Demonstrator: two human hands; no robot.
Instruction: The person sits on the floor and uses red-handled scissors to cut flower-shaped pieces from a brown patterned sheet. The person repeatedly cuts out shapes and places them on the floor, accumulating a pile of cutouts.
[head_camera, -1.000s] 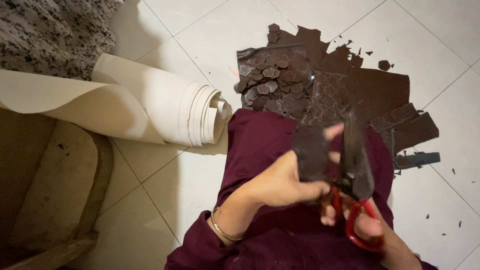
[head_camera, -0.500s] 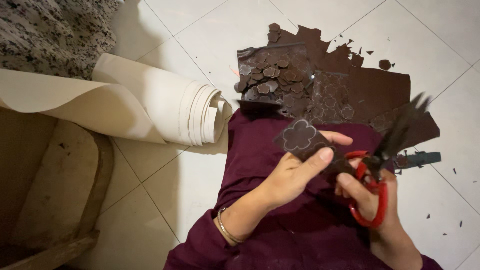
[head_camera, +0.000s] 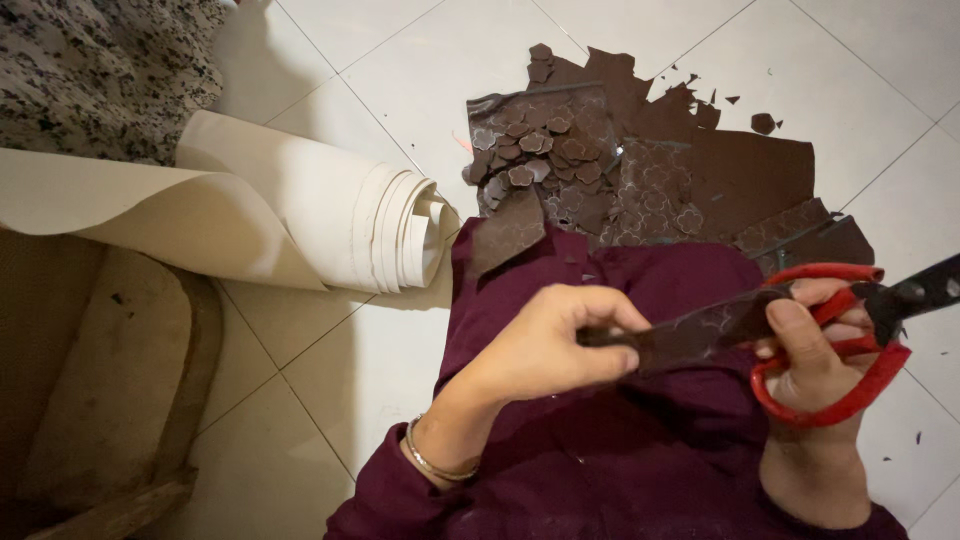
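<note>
My left hand (head_camera: 545, 345) pinches a dark brown sheet piece (head_camera: 690, 335) with flower outlines, held nearly edge-on above my maroon-clad lap (head_camera: 600, 450). My right hand (head_camera: 815, 350) grips red-handled scissors (head_camera: 850, 330), their dark blades pointing right and off the frame edge; the sheet piece reaches to the scissors' handles. On the tiled floor beyond my knee lies a pile of cut brown flower shapes (head_camera: 530, 150) on larger brown sheets and offcuts (head_camera: 740, 175).
A roll of cream sheet material (head_camera: 330, 225) lies at the left on the white tiled floor (head_camera: 400, 60). A speckled cloth (head_camera: 100, 70) fills the upper left corner. A worn wooden piece (head_camera: 120, 400) sits at lower left. Small brown scraps dot the tiles at right.
The scissors swung from upright to pointing right. The brown piece, first held upright and then face-up, now lies edge-on between both hands, which sit lower over my lap.
</note>
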